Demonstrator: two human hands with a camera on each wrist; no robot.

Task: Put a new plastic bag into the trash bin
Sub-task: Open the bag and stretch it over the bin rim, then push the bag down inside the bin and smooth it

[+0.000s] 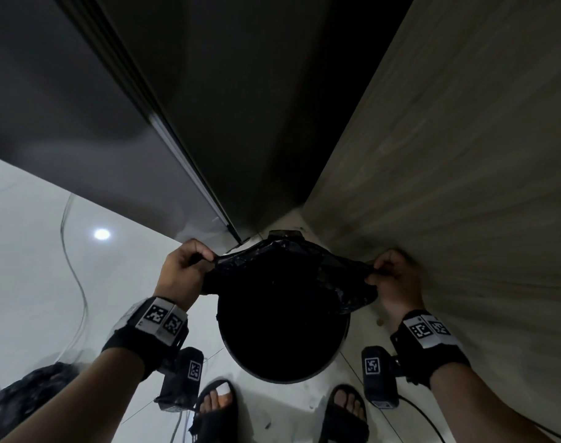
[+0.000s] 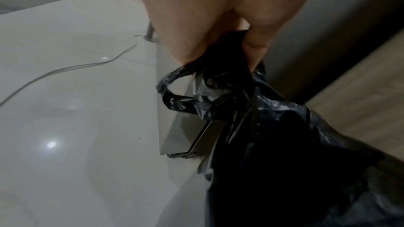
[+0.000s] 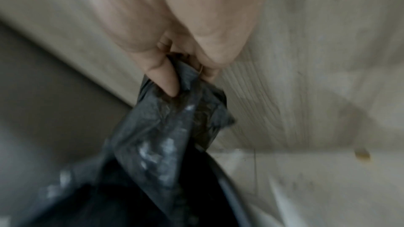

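Note:
A black plastic bag (image 1: 272, 263) is stretched open over the round black trash bin (image 1: 285, 372), which stands on the floor in a corner. My left hand (image 1: 184, 266) pinches the bag's left edge (image 2: 220, 78), with a handle loop hanging below the fingers. At the other side my right hand (image 1: 391, 273) grips the bag's right edge (image 3: 174, 113) close to the wooden panel. The bag's mouth spans the far half of the bin opening; the bin's inside is dark.
A dark glossy appliance (image 1: 112, 107) rises at left and a wood-grain cabinet side (image 1: 464, 155) at right. A grey cable (image 1: 77, 282) trails over the white tile floor. Another dark bag (image 1: 29, 391) lies at lower left. My sandalled feet (image 1: 218, 410) stand before the bin.

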